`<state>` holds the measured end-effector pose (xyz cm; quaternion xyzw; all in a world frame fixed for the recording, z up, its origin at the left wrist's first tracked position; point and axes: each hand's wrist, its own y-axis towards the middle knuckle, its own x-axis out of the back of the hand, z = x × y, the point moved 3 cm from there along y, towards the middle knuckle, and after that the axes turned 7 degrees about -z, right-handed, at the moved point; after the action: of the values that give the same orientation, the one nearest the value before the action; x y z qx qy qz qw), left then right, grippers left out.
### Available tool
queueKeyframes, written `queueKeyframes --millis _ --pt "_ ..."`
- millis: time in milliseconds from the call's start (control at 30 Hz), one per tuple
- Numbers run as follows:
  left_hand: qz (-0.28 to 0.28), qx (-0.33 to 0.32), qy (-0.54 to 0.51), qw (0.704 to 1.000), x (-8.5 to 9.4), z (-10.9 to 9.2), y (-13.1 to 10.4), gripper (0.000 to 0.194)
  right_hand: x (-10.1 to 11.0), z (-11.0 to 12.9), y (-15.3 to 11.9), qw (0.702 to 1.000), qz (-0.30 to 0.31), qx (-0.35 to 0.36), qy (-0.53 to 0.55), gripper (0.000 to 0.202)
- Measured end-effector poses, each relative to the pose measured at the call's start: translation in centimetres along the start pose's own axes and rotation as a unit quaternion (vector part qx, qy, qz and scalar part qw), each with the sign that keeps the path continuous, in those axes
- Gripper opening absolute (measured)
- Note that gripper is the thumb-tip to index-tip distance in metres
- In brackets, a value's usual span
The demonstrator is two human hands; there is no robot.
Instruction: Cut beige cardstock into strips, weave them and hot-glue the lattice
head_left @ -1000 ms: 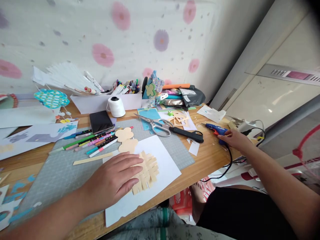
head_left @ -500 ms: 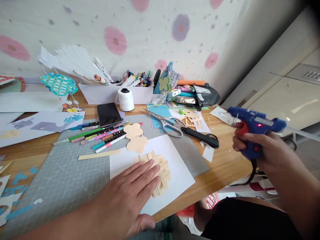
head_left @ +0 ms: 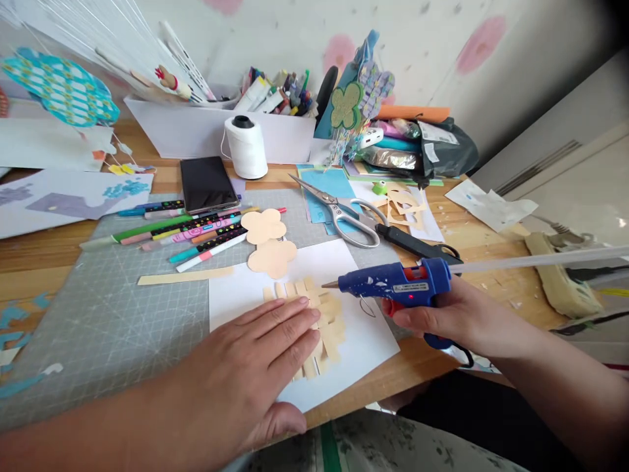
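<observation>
My left hand [head_left: 275,354] lies flat, fingers stretched out, over woven tan paper strips [head_left: 330,321] on a white sheet [head_left: 366,351]. Its palm and fingers hide part of the weave. In my right hand [head_left: 457,314] is a blue hot glue gun [head_left: 393,286] with a small red light and a clear glue stick in its back. The nozzle points left, near the upper edge of the weave; whether it touches cannot be seen. Two tan paper flower shapes [head_left: 272,258] rest at the sheet's top edge, with a loose tan strip [head_left: 184,275] to their left.
A grey cutting mat [head_left: 128,328] lies under the sheet. Several markers [head_left: 196,233], a phone [head_left: 208,185] and a thread spool [head_left: 246,147] stand or lie behind. Scissors [head_left: 339,213] lie beyond the sheet, and a power strip [head_left: 563,278] sits at the right.
My right hand has brought the glue gun leftward from the right side to the paper weave. My left hand stays on the weave. The view has shifted down and closer.
</observation>
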<state>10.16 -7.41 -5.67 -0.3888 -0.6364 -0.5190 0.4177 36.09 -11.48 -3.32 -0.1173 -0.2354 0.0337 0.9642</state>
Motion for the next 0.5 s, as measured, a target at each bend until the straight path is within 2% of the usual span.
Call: queueKeyframes --millis 100,333,500 --pt "-0.01 0.012 0.003 1.0 0.3 0.4 0.1 0.055 0.4 -0.6 -0.3 0.999 0.033 -0.04 0.019 0.024" --pt "-0.064 0.009 0.009 0.998 0.3 1.0 -0.4 0.046 1.0 -1.4 -0.7 0.998 0.062 -0.012 -0.02 0.017" --pt "-0.056 0.011 0.01 0.998 0.2 1.2 -0.5 0.044 0.8 -1.7 -1.0 0.998 0.058 -0.02 -0.028 0.024"
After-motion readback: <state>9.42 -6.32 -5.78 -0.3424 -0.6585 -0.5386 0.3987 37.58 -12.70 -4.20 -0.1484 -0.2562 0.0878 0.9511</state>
